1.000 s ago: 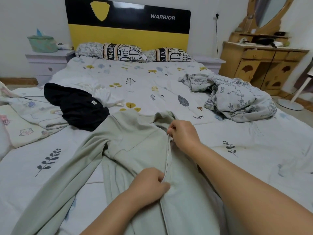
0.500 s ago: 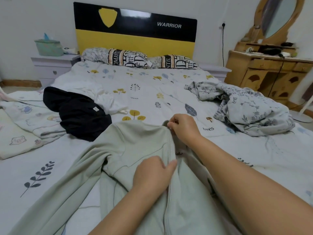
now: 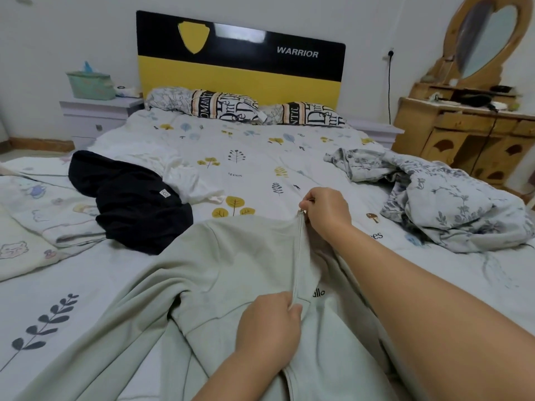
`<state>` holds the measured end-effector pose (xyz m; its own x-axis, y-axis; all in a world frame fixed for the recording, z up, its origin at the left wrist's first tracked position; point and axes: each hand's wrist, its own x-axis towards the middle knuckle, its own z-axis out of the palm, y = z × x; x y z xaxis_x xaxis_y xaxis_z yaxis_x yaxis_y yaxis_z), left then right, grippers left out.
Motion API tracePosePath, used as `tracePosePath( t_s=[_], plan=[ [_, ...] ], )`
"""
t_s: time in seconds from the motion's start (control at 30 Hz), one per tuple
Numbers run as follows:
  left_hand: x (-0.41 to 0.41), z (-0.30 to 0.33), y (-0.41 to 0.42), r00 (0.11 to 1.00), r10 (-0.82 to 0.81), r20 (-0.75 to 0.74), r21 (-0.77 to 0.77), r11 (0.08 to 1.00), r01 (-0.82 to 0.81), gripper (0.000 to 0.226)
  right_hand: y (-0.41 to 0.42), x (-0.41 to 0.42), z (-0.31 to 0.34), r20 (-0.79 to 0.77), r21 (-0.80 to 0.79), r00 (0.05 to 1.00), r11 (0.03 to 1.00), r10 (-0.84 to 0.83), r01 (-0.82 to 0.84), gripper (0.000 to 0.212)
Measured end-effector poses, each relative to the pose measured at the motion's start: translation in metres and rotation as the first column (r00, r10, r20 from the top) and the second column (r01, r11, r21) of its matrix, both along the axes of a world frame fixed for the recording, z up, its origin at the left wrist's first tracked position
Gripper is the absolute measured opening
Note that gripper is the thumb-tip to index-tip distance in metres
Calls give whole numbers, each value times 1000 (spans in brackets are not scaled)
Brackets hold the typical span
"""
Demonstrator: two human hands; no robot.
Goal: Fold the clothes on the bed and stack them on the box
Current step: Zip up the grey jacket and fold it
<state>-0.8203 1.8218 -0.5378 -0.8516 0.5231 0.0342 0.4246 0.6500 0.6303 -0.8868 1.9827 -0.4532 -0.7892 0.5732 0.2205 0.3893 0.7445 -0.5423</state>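
A person's two bare hands work the front zip of a pale sage-green cotton jacket spread across a bed with a white leaf-printed sheet. The right hand has its fingers curled, with fingertips and thumb pinching the small metal zip pull at the jacket's neckline. The left hand grips the fabric lower down, its fingers folded tightly against the line of the pale zip, which runs straight and taut between the two hands. Just to the right of the left fingers, small dark lettering shows on the jacket's chest. One long sleeve of the jacket trails away to the left of the left hand, toward the near edge of the bed.

Beyond and to the left of the right fingers lies a crumpled black garment with a small pale label, touching a rumpled white garment beside it. Well to the right of the right fingers sits a bunched grey-and-white floral cloth. At far left, folded pale bedding with cartoon prints lies along the bed's edge.

Past the fingers, at the far end of the bed, two lettered pillows rest against a black-and-yellow headboard marked WARRIOR.
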Motion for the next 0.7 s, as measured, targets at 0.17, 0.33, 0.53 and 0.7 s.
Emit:
tracePosePath(
  t_s=[0.17,0.33,0.53,0.7],
  plan=[
    [-3,-3,-1,1000,-4,23,-51,999,5,41,-4,-12,-19,-10,15,1000,1000,21,-21,15],
    [-5,11,-9,998,46,52,151,987,-53,30,5,27,-17,44,-95,998,995,38,-33,55],
    [-60,30,-54,883,302,-360,-59,937,-344,23,24,112,-26,549,201,817,976,-179,80,60],
    [-88,36,-87,911,338,-235,-493,767,-411,29,25,140,-23,652,254,728,966,-213,55,18]
  ],
)
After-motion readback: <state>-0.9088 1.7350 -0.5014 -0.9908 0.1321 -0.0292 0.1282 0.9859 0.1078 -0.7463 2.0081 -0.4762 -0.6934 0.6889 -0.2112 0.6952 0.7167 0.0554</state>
